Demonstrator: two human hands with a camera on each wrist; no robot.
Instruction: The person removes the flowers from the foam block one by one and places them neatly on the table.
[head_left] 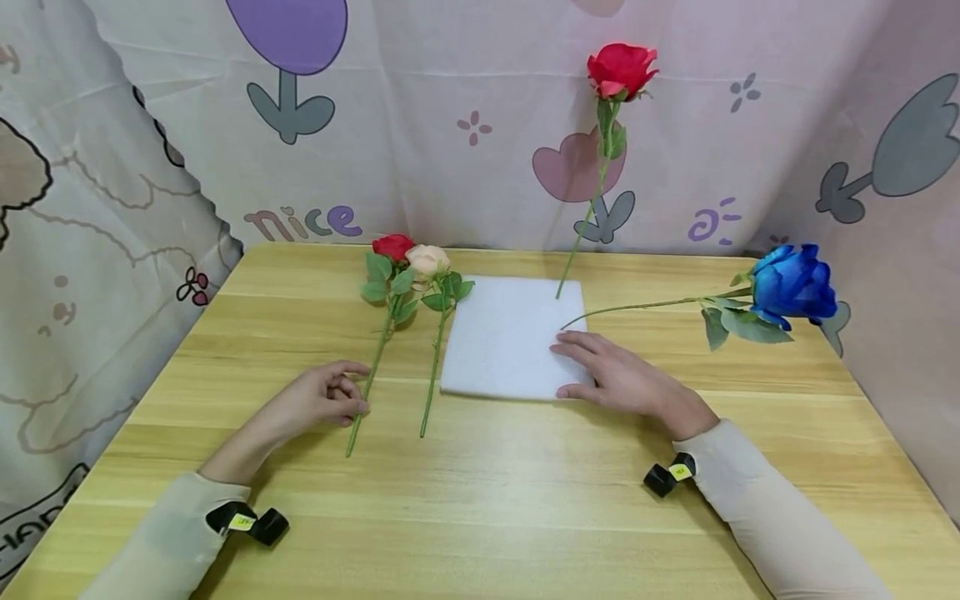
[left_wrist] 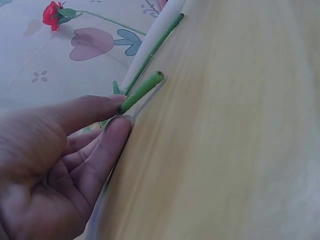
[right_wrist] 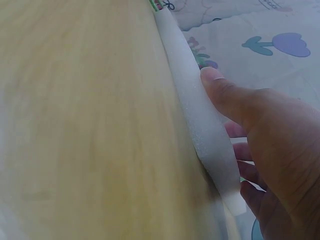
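Near the lower end of its stem [left_wrist: 144,92], my left hand [head_left: 318,397] pinches a red rose [head_left: 392,247] between thumb and finger; the flower lies toward the table's back. Beside it lies a cream rose [head_left: 428,261]. My right hand [head_left: 622,372] rests on the right part of a white foam board [head_left: 498,342], fingers spread and fairly straight. Another red rose [head_left: 621,70] stands upright with its stem end at the board. A blue rose [head_left: 795,283] leans far to the right, its stem end at the board's right edge, close to my right fingertips.
The wooden table [head_left: 450,517] runs back to a patterned curtain [head_left: 420,142] that hangs behind it and along the sides. Black wrist cameras sit on both sleeves, the left one [head_left: 268,527] and the right one [head_left: 662,481].
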